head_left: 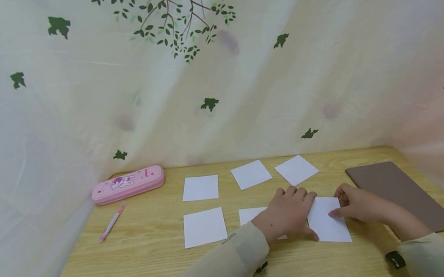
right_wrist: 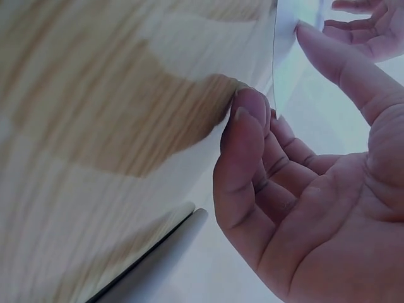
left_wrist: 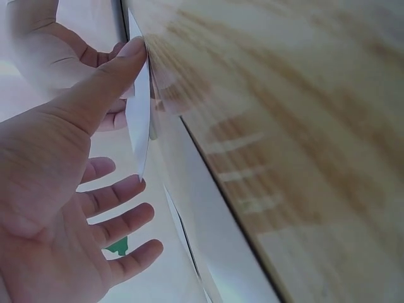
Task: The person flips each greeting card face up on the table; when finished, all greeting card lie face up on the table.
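A square white card (head_left: 327, 227) lies between the two hands at the right of the front row. My left hand (head_left: 289, 210) touches its left side, thumb at the lower part and fingers spread toward the upper corner. In the left wrist view the left thumb (left_wrist: 117, 69) meets the card's edge. My right hand (head_left: 359, 205) holds the card's right side, its thumb on the top face and the other fingers curled at the edge. The right wrist view shows those curled fingers (right_wrist: 243, 139) down at the table. Another white card (head_left: 251, 214) is partly hidden under my left forearm.
Several more white cards make two rows, including one at front left (head_left: 204, 227) and one at back right (head_left: 296, 169). A pink pencil case (head_left: 128, 185) and a pink-and-white pen (head_left: 112, 222) lie at left. A brown board (head_left: 401, 195) lies at right. A printed curtain (head_left: 186, 115) hangs behind.
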